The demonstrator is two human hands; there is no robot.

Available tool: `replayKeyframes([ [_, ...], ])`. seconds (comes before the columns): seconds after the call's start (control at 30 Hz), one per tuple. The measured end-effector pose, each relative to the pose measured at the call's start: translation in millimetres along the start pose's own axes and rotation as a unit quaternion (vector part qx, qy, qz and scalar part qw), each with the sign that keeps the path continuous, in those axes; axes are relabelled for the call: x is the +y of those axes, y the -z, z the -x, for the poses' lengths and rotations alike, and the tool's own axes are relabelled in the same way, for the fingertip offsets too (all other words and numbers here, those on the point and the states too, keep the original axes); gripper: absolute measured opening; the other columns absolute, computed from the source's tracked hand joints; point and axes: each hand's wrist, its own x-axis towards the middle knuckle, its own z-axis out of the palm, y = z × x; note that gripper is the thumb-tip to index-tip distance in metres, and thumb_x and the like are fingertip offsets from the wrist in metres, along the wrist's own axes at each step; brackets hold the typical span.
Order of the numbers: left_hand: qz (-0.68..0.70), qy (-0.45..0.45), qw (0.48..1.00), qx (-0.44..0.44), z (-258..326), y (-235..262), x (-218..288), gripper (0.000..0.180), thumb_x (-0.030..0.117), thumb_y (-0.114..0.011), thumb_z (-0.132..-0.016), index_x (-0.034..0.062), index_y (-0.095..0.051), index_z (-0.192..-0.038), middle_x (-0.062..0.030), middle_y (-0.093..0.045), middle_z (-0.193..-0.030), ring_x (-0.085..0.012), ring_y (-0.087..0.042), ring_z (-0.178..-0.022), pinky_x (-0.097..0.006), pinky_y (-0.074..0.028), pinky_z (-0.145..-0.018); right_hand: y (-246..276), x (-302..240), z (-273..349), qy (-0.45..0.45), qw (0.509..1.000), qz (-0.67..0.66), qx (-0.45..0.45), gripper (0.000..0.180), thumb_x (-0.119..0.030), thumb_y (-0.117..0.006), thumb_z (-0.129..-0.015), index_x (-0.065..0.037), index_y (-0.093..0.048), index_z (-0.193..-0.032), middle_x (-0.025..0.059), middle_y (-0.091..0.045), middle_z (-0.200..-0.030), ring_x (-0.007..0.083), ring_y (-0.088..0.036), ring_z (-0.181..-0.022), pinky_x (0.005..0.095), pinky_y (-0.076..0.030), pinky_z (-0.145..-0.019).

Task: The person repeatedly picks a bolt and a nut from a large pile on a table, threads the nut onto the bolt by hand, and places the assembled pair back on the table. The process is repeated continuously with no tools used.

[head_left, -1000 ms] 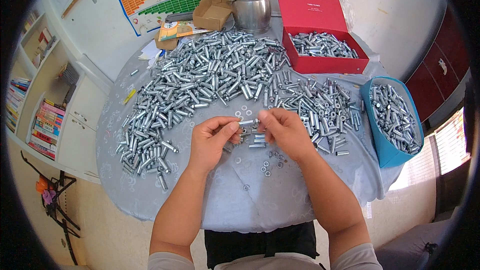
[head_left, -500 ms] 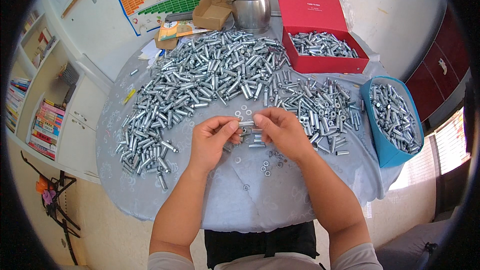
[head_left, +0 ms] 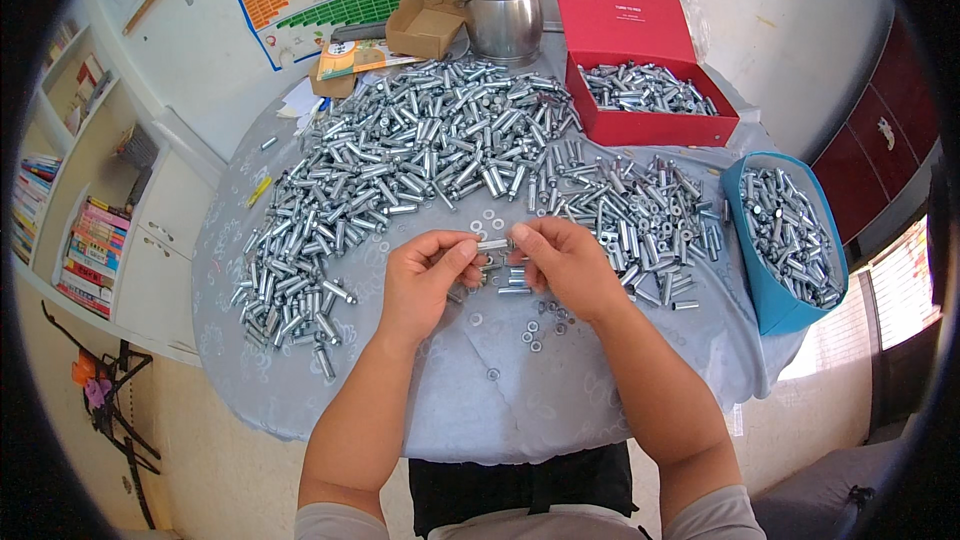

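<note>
Between my two hands, above the middle of the table, a silvery metal expansion bolt (head_left: 491, 245) lies sideways. My left hand (head_left: 425, 275) is closed, with its thumb and forefinger pinching the left end. At the other end my right hand (head_left: 565, 270) pinches with thumb and forefinger; its fingertips partly cover that end. Just beyond the bolt lie a few loose washers (head_left: 488, 225). Several metal sleeves (head_left: 515, 290) rest below the fingers, partly hidden by them. Nearer me are some nuts (head_left: 535, 346) and a single washer (head_left: 493, 375).
A large heap of expansion bolts (head_left: 430, 135) covers the far and left table. More sleeves and washers (head_left: 650, 230) are piled at right. A red box (head_left: 640, 128) and a teal fabric bin (head_left: 790, 312) hold bolts. A steel pot (head_left: 503, 20) and a cardboard box (head_left: 425, 28) stand behind.
My right fingertips have shifted very slightly at the bolt's right end. Both hands otherwise keep their place and their grip.
</note>
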Motion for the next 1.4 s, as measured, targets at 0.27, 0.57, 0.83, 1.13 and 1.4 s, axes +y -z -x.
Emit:
replayKeyframes([
  [0.27, 0.013, 0.001, 1.0, -0.015, 0.0, 0.0, -1.5, 0.018, 0.012, -0.064, -0.091, -0.0025, -0.067, -0.102, -0.0115, -0.07, -0.086, -0.0146, -0.064, -0.068, -0.027, -0.053, -0.064, -0.5, -2.2, 1.3, -0.005, 1.0, -0.015, 0.007, 0.023, -0.013, -0.066, -0.09, 0.002, -0.063, -0.107, 0.0017, -0.063, -0.08, 0.0067, -0.053, -0.063, 0.0215, -0.043, -0.055],
  [0.57, 0.005, 0.004, 1.0, -0.007, 0.2, -0.8, -1.1, 0.019, 0.013, -0.064, -0.092, -0.0025, -0.066, -0.103, -0.0116, -0.07, -0.086, -0.0147, -0.064, -0.067, -0.028, -0.054, -0.064, 0.8, 4.3, -0.5, 0.028, 0.999, 0.023, 0.0, 0.022, -0.014, -0.065, -0.091, 0.002, -0.064, -0.107, 0.0036, -0.063, -0.083, 0.0074, -0.054, -0.063, 0.023, -0.044, -0.055],
  [0.83, -0.002, 0.008, 1.0, 0.016, 0.2, -1.2, 2.3, 0.02, 0.014, -0.064, -0.092, -0.0025, -0.066, -0.103, -0.0114, -0.07, -0.086, -0.0139, -0.064, -0.068, -0.027, -0.054, -0.064, 0.1, 7.4, -2.2, 0.006, 1.0, 0.027, 0.007, 0.019, -0.01, -0.064, -0.09, -0.001, -0.065, -0.107, 0.0028, -0.063, -0.085, 0.0078, -0.056, -0.066, 0.0232, -0.046, -0.056],
  [1.13, -0.001, 0.013, 1.0, 0.011, -0.1, -0.5, 2.9, 0.02, 0.01, -0.065, -0.09, -0.0009, -0.067, -0.106, -0.0102, -0.07, -0.088, -0.0124, -0.064, -0.071, -0.026, -0.054, -0.065, -4.6, 4.1, -1.8, 0.077, 0.993, 0.052, 0.076, 0.028, -0.012, -0.069, -0.087, -0.002, -0.066, -0.112, 0.0021, -0.064, -0.084, 0.0076, -0.056, -0.066, 0.0224, -0.045, -0.058],
  [1.4, -0.017, 0.038, 0.999, 0.021, 0.1, -0.8, 3.0, 0.013, 0.006, -0.066, -0.088, -0.0001, -0.066, -0.098, -0.0071, -0.07, -0.084, -0.0108, -0.062, -0.066, -0.024, -0.05, -0.061, 0.8, -0.5, 0.3, 0.011, 1.0, -0.005, 0.021, 0.018, -0.012, -0.067, -0.087, 0.001, -0.064, -0.097, 0.0011, -0.062, -0.076, 0.0066, -0.053, -0.062, 0.0218, -0.042, -0.055],
])
